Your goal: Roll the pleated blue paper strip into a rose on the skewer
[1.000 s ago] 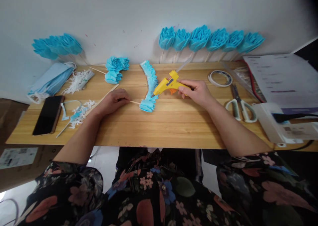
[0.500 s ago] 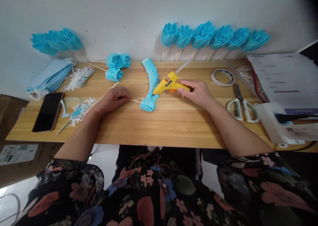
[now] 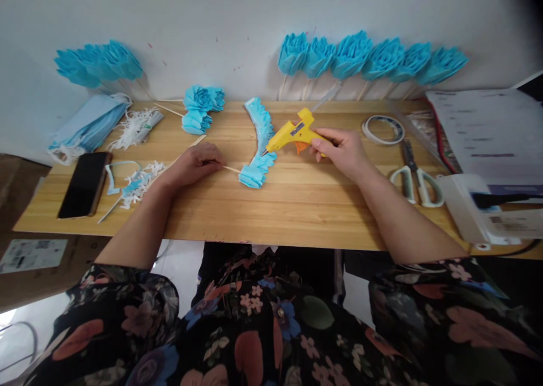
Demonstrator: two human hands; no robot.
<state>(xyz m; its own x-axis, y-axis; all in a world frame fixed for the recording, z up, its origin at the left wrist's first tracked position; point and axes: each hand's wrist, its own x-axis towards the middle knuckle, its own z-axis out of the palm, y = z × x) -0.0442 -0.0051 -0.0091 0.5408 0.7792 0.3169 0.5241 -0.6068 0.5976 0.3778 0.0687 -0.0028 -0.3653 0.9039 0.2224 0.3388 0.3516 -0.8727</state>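
My left hand [image 3: 195, 164] pinches a thin wooden stick [image 3: 231, 169]. At the stick's far end is a partly rolled blue flower [image 3: 253, 176], joined to a curved blue ruffled strip [image 3: 262, 124] that lies on the table. My right hand [image 3: 340, 150] is wrapped round the handle of a yellow glue gun [image 3: 292, 133]. The gun points left and down, its nozzle at the strip just above the rolled part. Whether the tip touches the strip is too small to tell.
Blue flowers on sticks [image 3: 350, 55] lean on the wall. Small blue flowers [image 3: 197, 121], masks [image 3: 90, 127], white strings [image 3: 136, 128] and a phone [image 3: 83, 185] lie left. Tape [image 3: 383, 130], scissors [image 3: 418, 176], papers [image 3: 479, 142] and a white box [image 3: 466, 210] are right.
The glue gun has tilted more, its rear end raised, with its nozzle still at the strip near the rolled part. The rolled flower has turned slightly. The whole view has shifted a little.
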